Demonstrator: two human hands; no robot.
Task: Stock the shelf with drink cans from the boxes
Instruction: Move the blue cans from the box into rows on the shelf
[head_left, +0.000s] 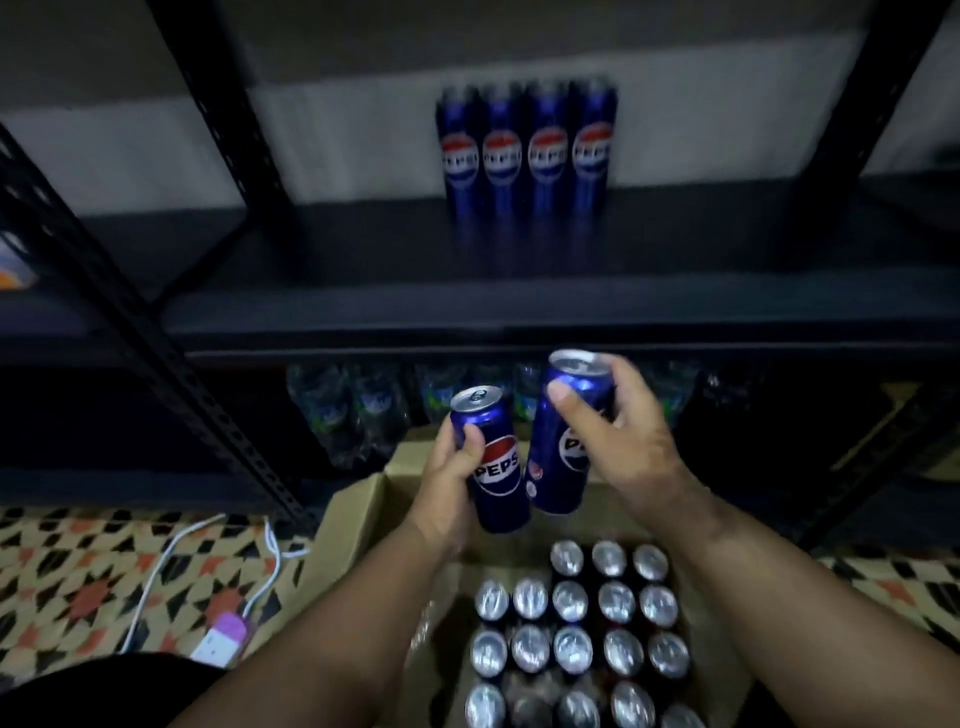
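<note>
Four Pepsi cans (527, 150) stand far back on the shelf (519, 306). Left hand (449, 483) grips one Pepsi can (491, 457), right hand (623, 441) another (563, 436), above the near box (353, 525) of cans.

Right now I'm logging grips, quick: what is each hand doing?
Left hand: holding a can.
Right hand: holding another can.

A patterned floor covering (88, 582) in black, orange and cream is seen left of the hands. On it, white cables (171, 561) and a white-and-pink plug adapter (224, 636) are laid. Shrink-wrapped plastic bottles (358, 405) are stored beyond the hands.
</note>
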